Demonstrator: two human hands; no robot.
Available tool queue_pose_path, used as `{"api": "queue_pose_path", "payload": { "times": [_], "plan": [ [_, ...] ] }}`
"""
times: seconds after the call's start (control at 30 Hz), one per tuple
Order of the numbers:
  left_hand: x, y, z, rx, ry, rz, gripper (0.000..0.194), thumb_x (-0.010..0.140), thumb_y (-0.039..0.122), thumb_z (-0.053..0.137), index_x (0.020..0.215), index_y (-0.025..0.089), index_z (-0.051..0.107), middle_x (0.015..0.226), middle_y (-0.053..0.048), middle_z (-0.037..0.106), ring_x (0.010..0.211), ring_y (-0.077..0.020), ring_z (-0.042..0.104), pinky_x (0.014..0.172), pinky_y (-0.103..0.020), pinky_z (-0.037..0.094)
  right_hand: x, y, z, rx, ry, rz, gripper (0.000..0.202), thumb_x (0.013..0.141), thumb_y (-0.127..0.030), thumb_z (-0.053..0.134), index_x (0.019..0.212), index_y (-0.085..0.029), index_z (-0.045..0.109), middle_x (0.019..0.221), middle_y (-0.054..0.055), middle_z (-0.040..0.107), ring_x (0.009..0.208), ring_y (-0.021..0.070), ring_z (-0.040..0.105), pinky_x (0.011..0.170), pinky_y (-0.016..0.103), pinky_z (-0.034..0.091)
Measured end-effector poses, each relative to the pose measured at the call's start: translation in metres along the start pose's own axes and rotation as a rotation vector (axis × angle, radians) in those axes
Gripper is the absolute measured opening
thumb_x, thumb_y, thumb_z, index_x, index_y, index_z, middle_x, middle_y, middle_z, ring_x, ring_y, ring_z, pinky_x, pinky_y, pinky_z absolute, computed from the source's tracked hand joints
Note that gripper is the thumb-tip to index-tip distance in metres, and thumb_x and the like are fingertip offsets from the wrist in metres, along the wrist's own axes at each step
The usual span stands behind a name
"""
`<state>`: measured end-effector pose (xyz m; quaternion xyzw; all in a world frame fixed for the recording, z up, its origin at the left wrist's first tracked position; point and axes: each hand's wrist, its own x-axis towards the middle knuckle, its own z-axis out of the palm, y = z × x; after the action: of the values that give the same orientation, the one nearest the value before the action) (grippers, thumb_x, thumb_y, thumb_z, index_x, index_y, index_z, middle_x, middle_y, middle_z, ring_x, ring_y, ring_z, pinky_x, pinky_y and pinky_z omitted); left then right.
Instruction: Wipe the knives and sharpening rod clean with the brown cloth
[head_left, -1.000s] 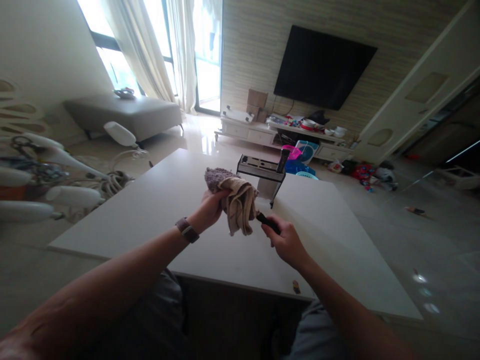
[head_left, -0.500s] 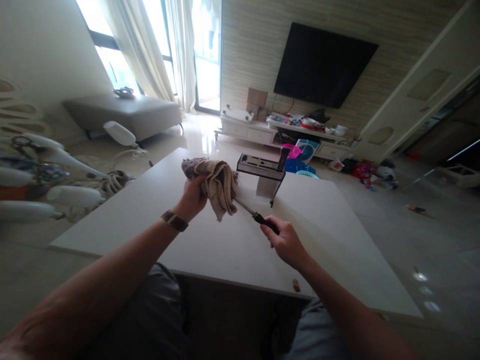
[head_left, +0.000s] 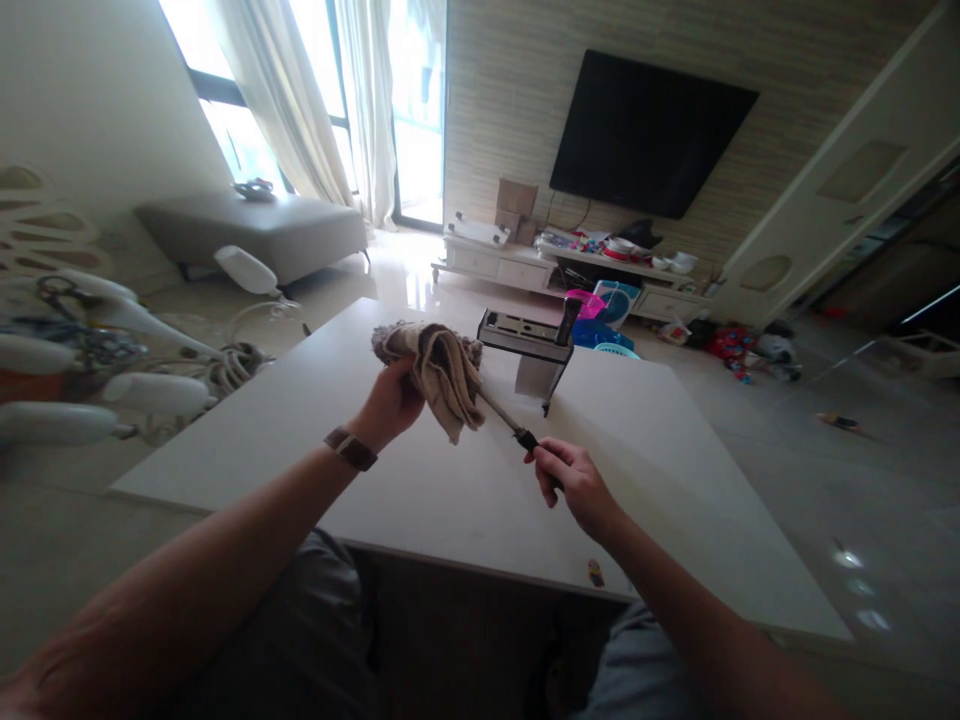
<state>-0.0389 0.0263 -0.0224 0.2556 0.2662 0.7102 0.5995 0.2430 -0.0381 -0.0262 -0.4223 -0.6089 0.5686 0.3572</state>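
Currently the right hand (head_left: 574, 482) is clenched around the black handle of a knife (head_left: 517, 428), fingers wrapped, thumb on top; the handle end pokes out of the fist toward 11 o'clock. From there the blade runs up toward 10 o'clock and vanishes into a brown cloth (head_left: 446, 375). Blade tip is hidden by the fabric; cannot tell how far in it goes.

Left hand (head_left: 390, 402) grasps the cloth from below, fingers closed into the bunched fabric, with a loose corner hanging down at 5 o'clock of the hand. A watch with a brown strap (head_left: 350, 449) sits on the left wrist. Both hands and the knife are held above the white table (head_left: 420, 490), not touching it.

Just behind the cloth, at 1 o'clock from it, a metal knife block (head_left: 531, 352) stands on the table with one dark handle sticking up from its right end. Farther out at 12 o'clock: a wall-mounted TV (head_left: 646, 135) over a low white cabinet (head_left: 510, 268) cluttered with items. At 10 o'clock, a grey bench (head_left: 255, 228) by the curtained window (head_left: 315, 100). At 9 o'clock, blurred white objects and cables (head_left: 112, 360) beside the table edge.
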Motion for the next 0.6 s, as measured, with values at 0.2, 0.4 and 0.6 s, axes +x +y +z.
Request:
{"api": "queue_pose_path", "payload": {
  "times": [0.2,0.4,0.6],
  "plan": [
    [-0.024,-0.026,0.013,0.077,-0.09,-0.265,0.027,0.068,0.014,0.074,0.095,0.011,0.072,0.096,-0.01,0.076,0.091,-0.0252,0.071,0.095,-0.039,0.054,0.003,0.001,0.014,0.436,-0.089,0.123,0.031,0.087,-0.045,0.064,0.082,-0.014,0.067,0.048,-0.006,0.044,0.038,0.0071,0.037,0.04,0.024,0.02],
    [-0.048,-0.05,0.034,0.097,-0.22,-0.246,0.039,0.061,0.012,0.084,0.098,0.013,0.072,0.098,-0.008,0.075,0.088,-0.0204,0.07,0.085,-0.03,0.054,0.003,0.007,0.026,0.459,-0.075,0.127,0.038,0.085,-0.044,0.067,0.061,-0.018,0.054,0.046,-0.005,0.046,0.038,0.0078,0.038,0.041,0.025,0.025],
    [-0.047,-0.048,0.041,0.133,-0.17,-0.166,0.039,0.061,0.012,0.086,0.097,0.012,0.072,0.098,-0.009,0.076,0.09,-0.0205,0.07,0.087,-0.031,0.053,0.005,0.01,0.02,0.232,-0.059,0.048,0.032,0.087,-0.046,0.066,0.075,-0.017,0.061,0.046,-0.007,0.046,0.038,0.0076,0.037,0.042,0.025,0.022]
  ]
}}
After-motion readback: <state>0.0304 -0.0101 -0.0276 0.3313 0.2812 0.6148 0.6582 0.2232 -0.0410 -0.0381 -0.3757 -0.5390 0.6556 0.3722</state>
